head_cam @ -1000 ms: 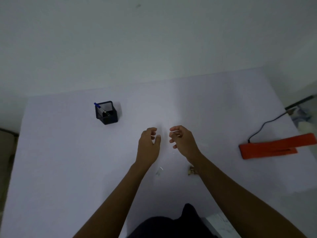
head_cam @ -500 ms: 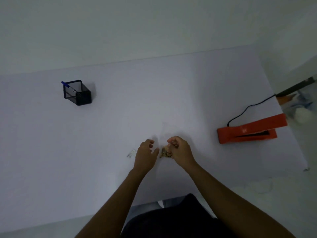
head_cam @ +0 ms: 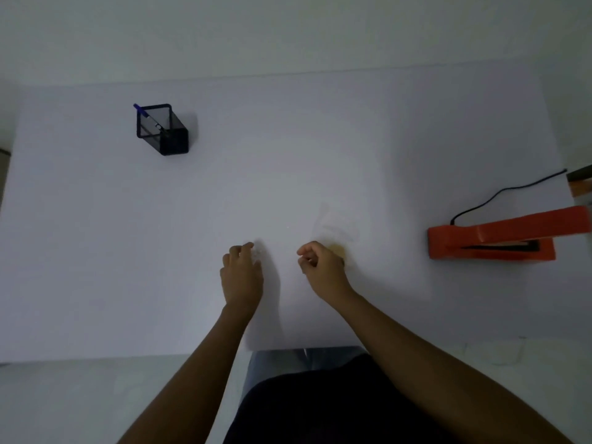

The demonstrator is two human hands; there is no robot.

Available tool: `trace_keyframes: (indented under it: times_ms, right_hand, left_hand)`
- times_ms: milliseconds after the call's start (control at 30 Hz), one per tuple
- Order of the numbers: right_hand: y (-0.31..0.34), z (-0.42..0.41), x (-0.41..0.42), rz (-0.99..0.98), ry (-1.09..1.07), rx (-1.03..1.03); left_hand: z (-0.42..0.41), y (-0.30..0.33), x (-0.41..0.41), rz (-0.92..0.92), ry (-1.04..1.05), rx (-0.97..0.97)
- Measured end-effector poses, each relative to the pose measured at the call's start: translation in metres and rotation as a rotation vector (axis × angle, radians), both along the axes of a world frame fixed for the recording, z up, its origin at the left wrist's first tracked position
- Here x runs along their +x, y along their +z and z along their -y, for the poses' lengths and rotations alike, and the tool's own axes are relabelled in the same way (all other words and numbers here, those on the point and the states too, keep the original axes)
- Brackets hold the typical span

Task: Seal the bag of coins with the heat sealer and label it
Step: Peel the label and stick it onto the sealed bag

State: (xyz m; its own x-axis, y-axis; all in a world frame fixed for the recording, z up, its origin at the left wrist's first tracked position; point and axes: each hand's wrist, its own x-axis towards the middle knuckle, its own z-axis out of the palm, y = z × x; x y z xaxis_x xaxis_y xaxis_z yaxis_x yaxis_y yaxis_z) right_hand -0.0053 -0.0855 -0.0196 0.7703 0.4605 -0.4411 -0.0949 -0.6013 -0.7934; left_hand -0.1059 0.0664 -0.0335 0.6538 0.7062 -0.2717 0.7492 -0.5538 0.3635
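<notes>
Two hands reach over the white bench [head_cam: 352, 139] near its front edge, a little apart from each other. The left hand [head_cam: 242, 277] lies palm down with its fingers bent at the tips, right at a small pale scrap [head_cam: 257, 251] on the bench; whether the fingers pinch it or merely touch it cannot be told, as the scrap is faint and partly hidden. The right hand [head_cam: 323, 269] has its fingers curled inward toward the palm; whether they grip anything cannot be told. Just behind and to the right of its knuckles lies the clear bag [head_cam: 336, 227], flat on the bench and barely visible against the white, with a dull yellowish patch [head_cam: 339, 249] at its near end beside the hand, which may be the coins. Whether the hand touches the bag cannot be told.

Well to the right stands the orange sealer [head_cam: 499, 240], its upper arm raised at a slant so a dark gap shows between arm and base. A black cord [head_cam: 499, 192] runs from its back end off toward the right edge of the bench. Far to the left and back is a black mesh pen cup [head_cam: 163, 129] holding a blue pen [head_cam: 142, 111] that sticks out at its back left corner.
</notes>
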Motion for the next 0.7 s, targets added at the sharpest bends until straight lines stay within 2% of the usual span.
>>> trace_keyframes:
  times_ms: [300,700]
  right_hand:
    - [-0.016,-0.052,-0.014,0.018,0.169,-0.061]
    - [-0.03,-0.091,-0.023,0.037,0.129,-0.151]
  left_hand:
    - [-0.014,-0.003,-0.021,0.061,0.031,0.028]
    - [-0.02,-0.006,-0.019,0.097,0.082,-0.042]
